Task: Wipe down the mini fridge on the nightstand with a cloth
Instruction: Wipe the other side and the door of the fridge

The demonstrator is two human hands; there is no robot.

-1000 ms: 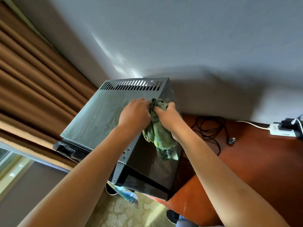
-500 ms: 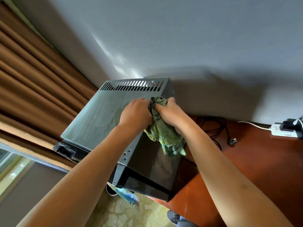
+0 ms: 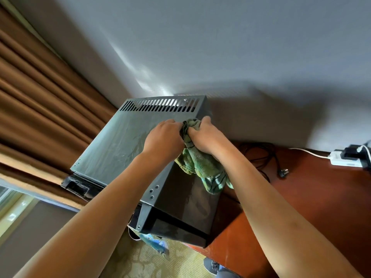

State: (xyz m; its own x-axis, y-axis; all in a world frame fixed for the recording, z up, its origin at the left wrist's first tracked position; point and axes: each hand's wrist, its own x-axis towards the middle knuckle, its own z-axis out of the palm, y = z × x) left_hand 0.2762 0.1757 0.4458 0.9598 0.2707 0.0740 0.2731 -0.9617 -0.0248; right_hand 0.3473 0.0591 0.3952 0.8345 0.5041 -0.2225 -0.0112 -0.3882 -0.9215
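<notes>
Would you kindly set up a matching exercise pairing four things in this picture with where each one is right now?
Things:
1. crumpled green cloth
2. row of vent slots
3. white power adapter
4. loose black plug

Places:
A. at the far right of the wooden nightstand
B. lying on the wood beside a coiled cord
C. gripped by both hands over the black mini fridge
D. along the fridge top's rear edge

Pairs: 1-C, 2-D, 3-A, 4-B
</notes>
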